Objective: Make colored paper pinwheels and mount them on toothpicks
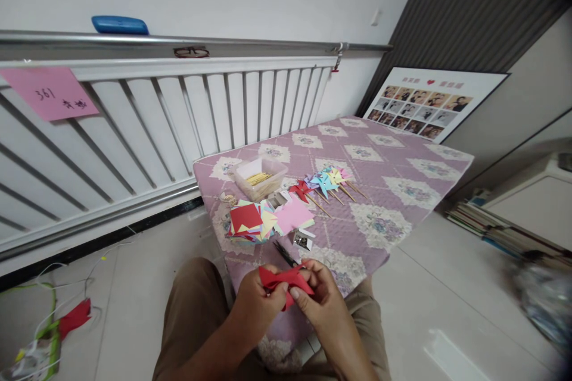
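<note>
Bare forearms, no sleeves; tan-brown trousers (192, 309) on both legs.

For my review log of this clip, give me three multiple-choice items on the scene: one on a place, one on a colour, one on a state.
1. Where do the finished pinwheels lie?
A. on the floor
B. on the quilted table
C. on the radiator
2. What colour is the paper in the hands?
A. red
B. blue
C. yellow
3. How is that paper held?
A. left hand alone
B. lying loose
C. left hand and right hand together

B: they rest on the purple cover. A: plainly red. C: fingers of both pinch it.
</note>
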`<act>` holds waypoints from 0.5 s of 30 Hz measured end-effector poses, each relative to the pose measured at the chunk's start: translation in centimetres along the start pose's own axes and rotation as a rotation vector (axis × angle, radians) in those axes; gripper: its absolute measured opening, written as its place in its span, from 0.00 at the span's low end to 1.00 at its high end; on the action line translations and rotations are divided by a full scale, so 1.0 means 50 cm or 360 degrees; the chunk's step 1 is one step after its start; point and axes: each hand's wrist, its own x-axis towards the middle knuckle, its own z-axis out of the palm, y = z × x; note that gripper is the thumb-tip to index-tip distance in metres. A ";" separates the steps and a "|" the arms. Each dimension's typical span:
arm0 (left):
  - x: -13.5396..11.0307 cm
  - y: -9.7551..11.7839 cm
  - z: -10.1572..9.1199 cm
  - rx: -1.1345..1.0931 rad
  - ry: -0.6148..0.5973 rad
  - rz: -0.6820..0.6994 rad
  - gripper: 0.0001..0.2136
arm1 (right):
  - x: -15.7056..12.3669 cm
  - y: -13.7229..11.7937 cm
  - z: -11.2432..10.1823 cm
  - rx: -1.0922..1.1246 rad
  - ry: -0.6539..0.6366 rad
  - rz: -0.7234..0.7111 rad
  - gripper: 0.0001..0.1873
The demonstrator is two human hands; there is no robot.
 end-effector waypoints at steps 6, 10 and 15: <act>0.004 -0.017 -0.009 0.0101 -0.0003 0.0057 0.02 | 0.001 -0.004 -0.001 -0.0046 -0.0247 0.0156 0.10; 0.002 -0.015 -0.014 0.0166 -0.0005 0.0074 0.02 | 0.003 0.004 0.000 -0.0013 -0.0265 0.0148 0.13; 0.003 -0.010 -0.020 0.0307 -0.0080 0.0120 0.02 | 0.002 0.009 0.001 0.0032 -0.0261 0.0204 0.12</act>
